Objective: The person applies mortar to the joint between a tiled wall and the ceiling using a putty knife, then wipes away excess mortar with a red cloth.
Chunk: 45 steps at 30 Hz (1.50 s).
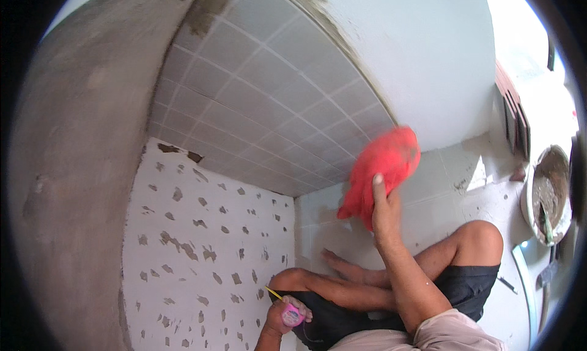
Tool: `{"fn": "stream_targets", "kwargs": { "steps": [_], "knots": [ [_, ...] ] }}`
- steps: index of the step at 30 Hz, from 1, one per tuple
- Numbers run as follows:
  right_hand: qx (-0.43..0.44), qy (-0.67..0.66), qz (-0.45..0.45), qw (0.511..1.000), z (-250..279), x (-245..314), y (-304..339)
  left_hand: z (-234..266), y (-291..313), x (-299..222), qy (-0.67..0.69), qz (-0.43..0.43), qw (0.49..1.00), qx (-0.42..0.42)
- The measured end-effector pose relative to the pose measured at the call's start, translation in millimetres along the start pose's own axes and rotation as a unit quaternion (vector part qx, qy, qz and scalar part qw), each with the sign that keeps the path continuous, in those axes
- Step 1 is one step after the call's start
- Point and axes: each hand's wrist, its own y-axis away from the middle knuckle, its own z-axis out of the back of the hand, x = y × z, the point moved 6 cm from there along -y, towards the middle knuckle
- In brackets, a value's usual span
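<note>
My right hand [386, 213] is closed round a bunched red cloth [384, 164], its thumb lying on the near side. The cloth is at the right end of the grey tiled wall [257, 76]; whether it presses on the tiles I cannot tell. Low at the front, my left hand [276, 320] grips a pink tape measure [292, 315] beside my knee. A short length of yellow tape pokes out of its case. My legs are folded under me on the floor.
White wall with chipped patches [208, 253] stands at left, beside bare grey plaster [79, 155]. At right are a bucket [527, 195] of wet mortar with a green-handled tool, leaning tiles [520, 119], a pale curved strip [524, 284] and a small dark tool [507, 284] on the floor.
</note>
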Motion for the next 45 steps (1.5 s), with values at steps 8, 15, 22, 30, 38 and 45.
{"fn": "stream_targets", "kwargs": {
  "steps": [8,15,22,30,38,45],
  "knots": [
    [0.283,-0.083,-0.054,0.954,-59,36,12,3,4,0,-0.01,-0.009,1.0,-0.001],
    [0.31,-0.171,0.379,0.855,-202,167,-19,21,6,8,-0.019,-0.021,0.999,0.018],
    [-0.008,0.255,0.698,0.669,-276,181,-75,19,1,12,-0.021,-0.012,1.0,0.014],
    [-0.046,0.458,0.68,0.57,-300,153,-112,22,-1,9,-0.018,-0.006,1.0,-0.002],
    [0.035,0.338,0.725,0.599,-298,177,-90,22,4,5,-0.02,0.013,1.0,0.004],
    [0.047,0.319,0.733,0.599,-297,188,-87,13,-2,2,-0.025,-0.006,1.0,-0.004]
  ]
}}
